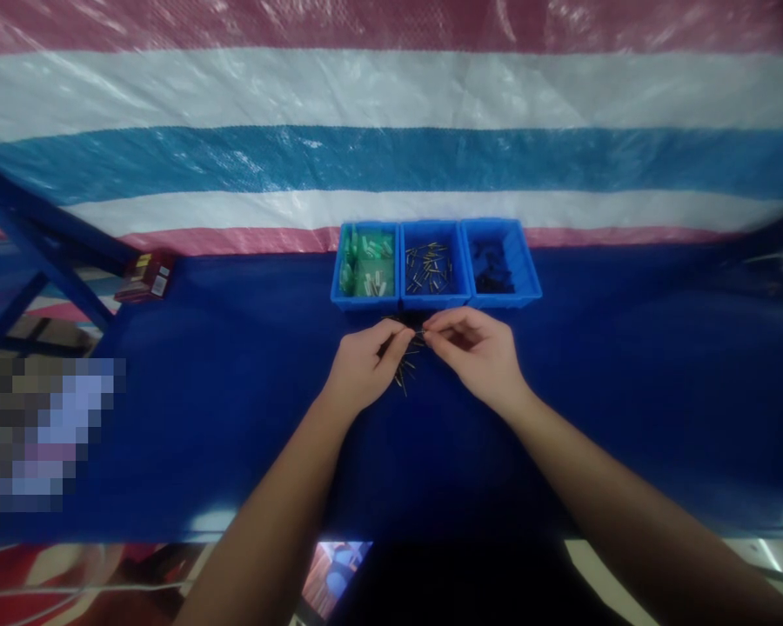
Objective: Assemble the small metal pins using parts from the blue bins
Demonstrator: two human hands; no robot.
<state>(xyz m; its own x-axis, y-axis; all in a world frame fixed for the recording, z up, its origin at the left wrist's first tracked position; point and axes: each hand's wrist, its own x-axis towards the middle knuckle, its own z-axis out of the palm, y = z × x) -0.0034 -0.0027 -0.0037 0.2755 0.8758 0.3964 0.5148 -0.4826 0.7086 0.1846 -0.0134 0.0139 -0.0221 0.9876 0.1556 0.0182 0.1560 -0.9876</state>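
My left hand [365, 361] and my right hand [475, 348] meet over the blue table cloth [235, 409], just in front of three small blue bins. Both hands pinch small dark metal pins [418, 335] between thumb and fingers. A few more loose pins [404, 376] lie on the cloth under my left hand. The left bin [366, 263] holds green parts, the middle bin [432, 265] holds several metal pins, and the right bin [499, 261] holds dark blue parts.
A red box [147, 276] lies at the table's left edge beside a blue metal frame [45, 235]. A striped red, white and blue tarp [391, 113] hangs behind the table. A pixelated patch sits at the left.
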